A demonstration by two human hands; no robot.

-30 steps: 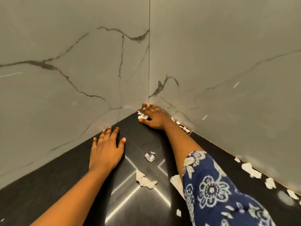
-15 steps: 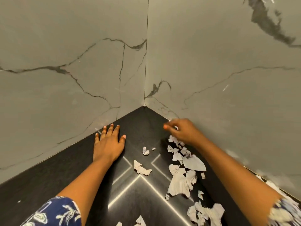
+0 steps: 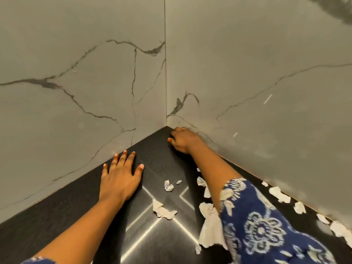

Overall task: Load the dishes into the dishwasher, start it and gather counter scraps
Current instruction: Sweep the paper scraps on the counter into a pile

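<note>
Head cam, the only view you've got. Your left hand (image 3: pixel 120 178) lies flat on the dark counter (image 3: pixel 57 216), palm down, fingers straight & spread, holding nothing. It reads as a brace. Your right hand (image 3: pixel 182 139) is reached into the far corner where the counter meets the two marble walls (image 3: pixel 76 92). Its knuckles are up, fingers curled under, thumb tip on the surface. Can't tell if a scrap sits inside that curl, as nothing white shows at the hand.

The scraps are torn white paper, all lying loose on the counter:
- a small crumpled bit (image 3: pixel 168 187) w/ a tiny fleck (image 3: pixel 179 182) just beside it, between your arms
- a bigger torn piece (image 3: pixel 163 210) nearer you
- the largest piece (image 3: pixel 210 235), partly hidden under your right forearm & blue floral sleeve (image 3: pixel 266 225)
- a row of bits (image 3: pixel 280 195) along the foot of the wall on your right

Step, as I read it: the scrap-gathering part. No dishes or dishwasher are in view, so I can't say anything re those. Most scraps lie scattered, so gathering looks far from done.

Next move, my guess: draw the right hand back from the corner along the wall foot, keeping the edge of the hand low on the surface to sweep the bits into one pile. The paper looks thin & light, so it'll prob slip under lifted fingers. Your left hand could cup as a stop. Mind the sleeve, which could drag the largest piece.
</note>
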